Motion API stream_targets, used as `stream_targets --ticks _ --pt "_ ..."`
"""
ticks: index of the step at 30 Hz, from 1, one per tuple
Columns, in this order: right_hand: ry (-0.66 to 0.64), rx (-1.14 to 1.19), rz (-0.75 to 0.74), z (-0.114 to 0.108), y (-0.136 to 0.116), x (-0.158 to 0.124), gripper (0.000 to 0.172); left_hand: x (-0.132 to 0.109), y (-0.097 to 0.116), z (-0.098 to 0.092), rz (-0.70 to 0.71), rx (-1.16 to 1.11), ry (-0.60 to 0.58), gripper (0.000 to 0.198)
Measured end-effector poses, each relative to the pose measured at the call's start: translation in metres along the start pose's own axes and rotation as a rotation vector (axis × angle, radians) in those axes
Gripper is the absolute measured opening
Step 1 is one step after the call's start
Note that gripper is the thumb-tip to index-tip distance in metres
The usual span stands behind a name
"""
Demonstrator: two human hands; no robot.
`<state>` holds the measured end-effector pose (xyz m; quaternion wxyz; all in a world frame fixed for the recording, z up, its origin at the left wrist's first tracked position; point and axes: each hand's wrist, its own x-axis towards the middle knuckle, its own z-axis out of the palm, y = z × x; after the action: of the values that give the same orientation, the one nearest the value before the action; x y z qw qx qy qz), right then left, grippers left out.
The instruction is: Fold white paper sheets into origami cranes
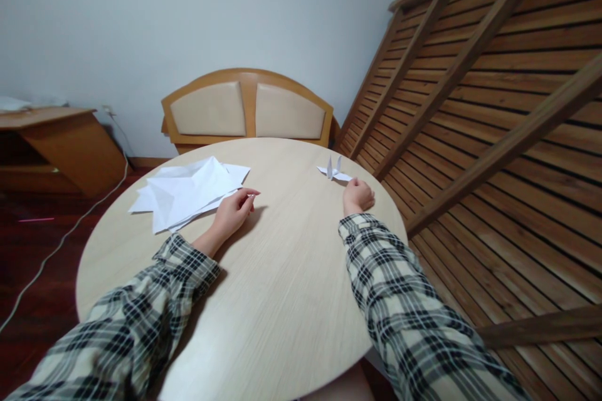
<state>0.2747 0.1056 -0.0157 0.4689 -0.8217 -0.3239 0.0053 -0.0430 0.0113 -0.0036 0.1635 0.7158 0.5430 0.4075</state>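
At the far right of the round table is a white folded paper crane (335, 171), two of its points standing up. One of its flat points reaches the fingers of my right hand (359, 194). That hand is closed, its knuckles curled, and seems to grip the point; the fingertips are hidden. My left hand (234, 210) hovers over the table beside the pile of white paper sheets (188, 191). Its index finger stretches forward above the thumb, the other fingers loosely bent. I see nothing held there. Several sheets carry creases and overlap unevenly.
The round pale wooden table (282, 301) stands before a headboard (249, 106) with cream panels. Slatted wooden boards (493, 106) lean close along the right side. A wooden desk (61, 150) and a white cable (70, 232) are on the left.
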Motion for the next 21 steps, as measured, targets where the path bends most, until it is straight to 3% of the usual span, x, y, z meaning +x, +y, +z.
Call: stream_targets --ticks 13,21 --pt "0.062 0.107 0.040 0.000 0.003 0.006 0.040 -0.005 0.002 -0.005 0.091 0.155 -0.043 0.025" --pt "-0.006 0.139 0.072 -0.004 0.004 0.005 0.036 -0.006 -0.010 -0.024 0.126 0.394 0.097 0.021"
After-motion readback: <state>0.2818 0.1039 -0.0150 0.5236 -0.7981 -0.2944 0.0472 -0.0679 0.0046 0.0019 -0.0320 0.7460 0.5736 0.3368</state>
